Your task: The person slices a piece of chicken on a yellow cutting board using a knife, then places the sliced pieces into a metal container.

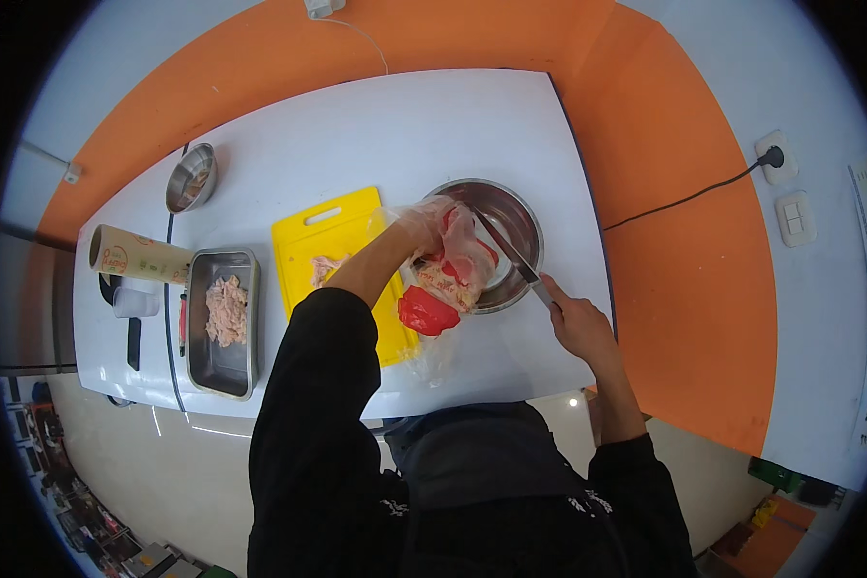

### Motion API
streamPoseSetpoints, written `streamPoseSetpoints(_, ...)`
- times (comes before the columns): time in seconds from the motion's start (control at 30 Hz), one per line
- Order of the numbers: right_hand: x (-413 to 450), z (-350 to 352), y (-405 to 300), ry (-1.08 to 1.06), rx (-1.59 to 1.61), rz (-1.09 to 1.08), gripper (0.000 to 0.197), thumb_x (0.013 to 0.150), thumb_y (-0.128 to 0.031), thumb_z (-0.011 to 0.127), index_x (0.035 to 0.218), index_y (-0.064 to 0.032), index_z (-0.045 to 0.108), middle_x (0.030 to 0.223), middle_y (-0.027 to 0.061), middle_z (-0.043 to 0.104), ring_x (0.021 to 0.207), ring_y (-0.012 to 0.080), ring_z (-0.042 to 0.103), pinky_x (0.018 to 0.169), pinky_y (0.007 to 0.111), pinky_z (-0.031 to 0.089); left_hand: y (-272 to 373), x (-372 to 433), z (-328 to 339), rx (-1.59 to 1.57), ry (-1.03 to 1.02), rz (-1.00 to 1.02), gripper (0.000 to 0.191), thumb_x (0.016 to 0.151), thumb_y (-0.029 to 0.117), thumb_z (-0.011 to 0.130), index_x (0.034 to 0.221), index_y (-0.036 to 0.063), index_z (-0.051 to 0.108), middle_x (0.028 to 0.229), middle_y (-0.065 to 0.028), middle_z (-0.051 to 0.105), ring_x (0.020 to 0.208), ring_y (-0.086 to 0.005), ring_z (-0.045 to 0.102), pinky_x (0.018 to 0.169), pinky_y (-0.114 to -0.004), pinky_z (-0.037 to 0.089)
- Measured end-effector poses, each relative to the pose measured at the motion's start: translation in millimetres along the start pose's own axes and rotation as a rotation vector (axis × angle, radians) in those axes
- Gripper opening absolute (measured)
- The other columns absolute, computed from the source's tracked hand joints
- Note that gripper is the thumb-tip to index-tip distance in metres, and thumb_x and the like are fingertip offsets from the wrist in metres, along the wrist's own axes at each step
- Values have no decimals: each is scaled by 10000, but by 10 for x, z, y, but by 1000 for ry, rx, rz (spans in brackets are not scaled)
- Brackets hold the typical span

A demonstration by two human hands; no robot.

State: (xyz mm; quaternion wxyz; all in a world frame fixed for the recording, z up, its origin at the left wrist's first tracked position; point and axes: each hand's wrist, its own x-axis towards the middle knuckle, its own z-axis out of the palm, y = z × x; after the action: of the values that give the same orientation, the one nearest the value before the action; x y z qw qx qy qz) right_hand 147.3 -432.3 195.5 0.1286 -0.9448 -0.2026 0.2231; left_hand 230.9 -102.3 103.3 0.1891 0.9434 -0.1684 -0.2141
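My right hand grips the handle of a knife, whose blade reaches over a round steel bowl. My left hand is at clear and red plastic bags at the bowl's left side, its fingers partly hidden by the plastic, so its grip cannot be made out. A red bag part lies over the near edge of a yellow cutting board. Pale raw meat pieces lie on the board beside my left forearm.
To the left, a rectangular steel tray holds chopped pale meat. Beyond it are a packaging roll, a plastic cup, a phone and a red marker. A small steel bowl stands at the back left.
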Motion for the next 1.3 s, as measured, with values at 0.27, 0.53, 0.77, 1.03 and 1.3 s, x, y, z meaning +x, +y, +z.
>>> streamPoseSetpoints(0.27, 4, 33, -9, -23, -3, 15, 546, 982, -182, 484, 1515, -228, 378, 809, 211, 676, 784, 410, 680, 738, 540, 533, 243, 95, -332, 147, -290, -382, 493, 628, 217, 854, 1087, 110, 712, 1155, -146, 687, 1136, -283, 632, 937, -367, 523)
streamPoseSetpoints(0.53, -12, 16, -9, -10, -20, 1, 545, 985, -193, 490, 1516, -246, 380, 813, 205, 676, 788, 399, 679, 738, 529, 535, 50, 174, -187, -60, -158, -344, 528, 618, 208, 855, 1110, 95, 698, 1175, -158, 672, 1147, -287, 624, 949, -374, 517)
streamPoseSetpoints(0.77, 180, -225, -54, -28, -110, -70, 531, 986, -189, 478, 1505, -274, 405, 801, 198, 672, 771, 384, 683, 719, 520, 542, 1, -222, 136, -485, 430, 220, 493, 650, 137, 826, 1111, 64, 668, 1153, -135, 675, 1066, -293, 641, 944, -360, 505)
streamPoseSetpoints(1.03, 343, -352, -75, -107, -357, -115, 600, 909, -88, 481, 1476, -283, 470, 812, 162, 675, 749, 337, 697, 660, 476, 563, 73, -513, 265, -459, 653, 301, 523, 645, 89, 835, 1141, 63, 669, 1158, -128, 674, 1110, -315, 630, 1021, -368, 479)
streamPoseSetpoints(1.3, 314, -433, -88, -41, -450, -77, 613, 903, -54, 458, 1472, -279, 472, 845, 175, 689, 774, 344, 702, 687, 484, 573, 237, -1742, 248, -229, 555, -45, 404, 886, 35, 671, 1283, 54, 593, 1149, -125, 681, 1031, -274, 660, 958, -348, 514)
